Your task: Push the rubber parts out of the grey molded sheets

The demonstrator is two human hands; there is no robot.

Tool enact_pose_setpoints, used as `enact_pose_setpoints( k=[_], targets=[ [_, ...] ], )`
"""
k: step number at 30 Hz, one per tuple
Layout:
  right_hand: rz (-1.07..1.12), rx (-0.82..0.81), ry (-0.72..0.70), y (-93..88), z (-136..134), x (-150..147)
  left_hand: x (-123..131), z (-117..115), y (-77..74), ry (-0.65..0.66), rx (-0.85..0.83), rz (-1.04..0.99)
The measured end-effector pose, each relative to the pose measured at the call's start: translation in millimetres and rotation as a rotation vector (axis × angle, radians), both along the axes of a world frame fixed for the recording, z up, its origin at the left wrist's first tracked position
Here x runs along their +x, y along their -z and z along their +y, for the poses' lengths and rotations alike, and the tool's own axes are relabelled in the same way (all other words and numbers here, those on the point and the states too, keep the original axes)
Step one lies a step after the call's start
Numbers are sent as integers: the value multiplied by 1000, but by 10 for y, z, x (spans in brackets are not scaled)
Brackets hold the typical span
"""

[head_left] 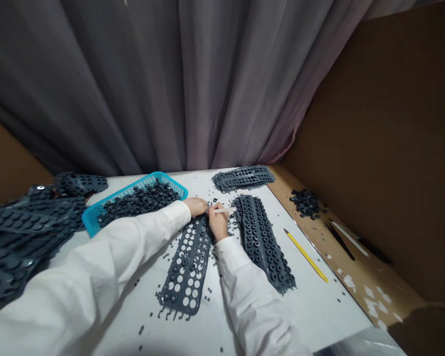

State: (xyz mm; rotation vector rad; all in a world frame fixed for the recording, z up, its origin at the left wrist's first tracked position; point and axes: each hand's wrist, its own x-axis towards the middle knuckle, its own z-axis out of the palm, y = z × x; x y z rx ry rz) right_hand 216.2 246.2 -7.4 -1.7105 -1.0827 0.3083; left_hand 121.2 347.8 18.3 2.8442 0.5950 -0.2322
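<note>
A dark grey rubber-like sheet [190,277] with rows of round holes lies lengthwise on the white table, with small rings left in some spots. My left hand [195,206] is at its far end, fingers closed on the edge; the exact pinch is hidden. Close beside it, my right hand [218,225] grips a thin white stick-like tool [227,210], whose tip is hidden between the hands. To the right lies a stack of similar sheets [257,237] full of dark rings. Tiny dark discs are scattered around both hands.
A blue basket [92,221] of small dark rings stands at left, beside a heap of dark sheets [33,232]. Another stack [244,178] lies at the back. A yellow pencil-like tool [306,255], a ring pile [306,203] and dark tools [339,241] are at right.
</note>
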Motion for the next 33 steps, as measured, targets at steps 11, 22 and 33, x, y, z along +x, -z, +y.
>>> enact_pose_setpoints(
  k=[11,22,33],
  targets=[
    [-28,-27,4,47,-4,0,-186,206,-492,-421,-317,-677],
    [-131,-56,-2,-253,-135,59,-573,-770,-857,-558,-820,-996],
    [-494,-508,-76,-403,-195,71,-1600,-874,-910,-875,-13,-864]
  ],
)
